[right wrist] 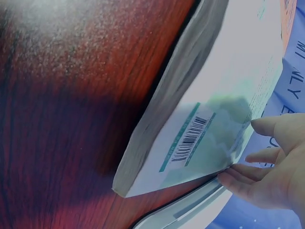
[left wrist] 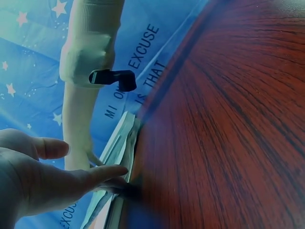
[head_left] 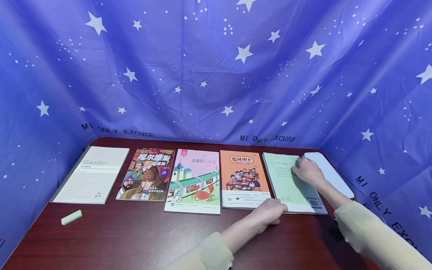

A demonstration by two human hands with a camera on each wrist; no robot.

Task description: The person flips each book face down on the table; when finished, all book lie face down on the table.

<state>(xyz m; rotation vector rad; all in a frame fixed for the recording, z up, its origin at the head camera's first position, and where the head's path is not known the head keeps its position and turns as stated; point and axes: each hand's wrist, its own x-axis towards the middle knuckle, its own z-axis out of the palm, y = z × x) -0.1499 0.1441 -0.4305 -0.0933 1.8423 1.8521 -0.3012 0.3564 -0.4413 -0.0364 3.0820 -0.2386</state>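
A pale green book point(head_left: 287, 180) lies at the right of a row of books, its barcode point(right wrist: 190, 138) near the lower edge. My right hand point(head_left: 308, 171) is over its upper right part. In the right wrist view the lower fingertips point(right wrist: 226, 177) are right at its side edge and another finger overlaps the cover, casting a shadow. My left hand point(head_left: 270, 210) is at the green book's lower left corner, its fingers reaching along the bottom edge. In the left wrist view the left thumb point(left wrist: 52, 148) stands apart from the outstretched fingers.
Left of the green book lie an orange book point(head_left: 244, 176), a pink crab book point(head_left: 192, 180), a dark detective comic point(head_left: 146, 174) and a cream Gambit notebook point(head_left: 92, 174). A white flat object point(head_left: 329, 174) lies at the right. A small pale block point(head_left: 71, 217) sits front left. Starry blue curtains point(head_left: 202, 67) surround the table.
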